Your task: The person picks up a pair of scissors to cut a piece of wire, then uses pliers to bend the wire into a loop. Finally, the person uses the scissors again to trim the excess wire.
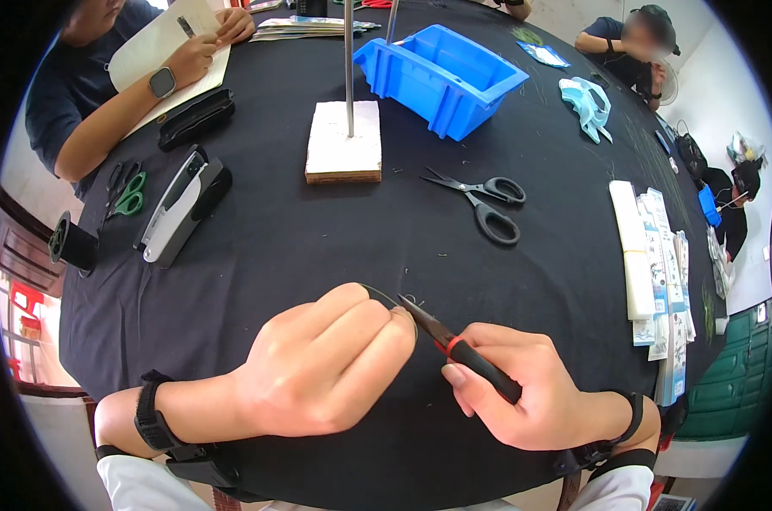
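My left hand [330,362] is closed, fingertips pinched on a thin greenish line [377,292] that loops above its knuckles. In my right hand [522,383] is a slim pointed tool with a black handle and a red band [488,368]; its dark metal tip reaches the left fingertips. A tiny curl of line or wire [412,300] shows by that tip, too small to make out. Beyond both hands, black-handled scissors [479,200] lie with their blades slightly apart.
A white block with a metal rod [343,157] and a blue bin [454,81] stand farther back. A stapler [181,209], green scissors [130,194] and black spool [75,244] lie left. Printed packets [671,298] are stacked right. Other people sit around the black-covered table [275,247].
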Demonstrator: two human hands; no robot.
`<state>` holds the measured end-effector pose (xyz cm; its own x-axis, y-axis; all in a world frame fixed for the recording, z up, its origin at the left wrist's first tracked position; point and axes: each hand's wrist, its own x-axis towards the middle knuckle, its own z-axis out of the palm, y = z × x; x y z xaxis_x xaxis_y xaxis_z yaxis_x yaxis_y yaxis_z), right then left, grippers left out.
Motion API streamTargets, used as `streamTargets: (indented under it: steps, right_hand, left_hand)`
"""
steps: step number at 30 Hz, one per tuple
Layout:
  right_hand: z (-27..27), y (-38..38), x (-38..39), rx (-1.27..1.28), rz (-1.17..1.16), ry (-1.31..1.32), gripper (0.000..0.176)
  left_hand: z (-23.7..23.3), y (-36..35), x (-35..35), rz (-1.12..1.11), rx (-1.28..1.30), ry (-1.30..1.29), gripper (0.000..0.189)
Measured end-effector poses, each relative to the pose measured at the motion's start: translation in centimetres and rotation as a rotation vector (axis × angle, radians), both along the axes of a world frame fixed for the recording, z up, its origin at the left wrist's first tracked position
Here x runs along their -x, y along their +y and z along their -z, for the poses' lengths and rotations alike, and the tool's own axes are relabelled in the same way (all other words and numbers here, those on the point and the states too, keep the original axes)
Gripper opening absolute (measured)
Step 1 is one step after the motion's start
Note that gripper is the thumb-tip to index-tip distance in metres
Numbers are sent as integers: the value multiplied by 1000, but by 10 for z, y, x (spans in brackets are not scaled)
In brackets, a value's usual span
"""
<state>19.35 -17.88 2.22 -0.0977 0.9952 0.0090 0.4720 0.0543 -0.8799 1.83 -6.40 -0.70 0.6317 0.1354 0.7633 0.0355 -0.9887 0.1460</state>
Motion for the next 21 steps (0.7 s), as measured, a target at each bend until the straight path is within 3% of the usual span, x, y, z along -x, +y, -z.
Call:
streamTargets:
  steps: [6,9,12,21]
  right_hand:
    - [7,6,-7,73,-96,274,22]
    - [8,8,-5,98,-62,315,23]
    - [11,10,-6,43,-70,270,22]
    - [16,11,-7,-198,-66,45,17]
  left_hand:
    - [-1,-1,-2,-25,208,-145,18]
    - [-12,-4,5,-22,434,-45,13]
    - [-12,-11,7,-16,984,-43,6]
    - [-23,-10,7,93,1626,-25,5]
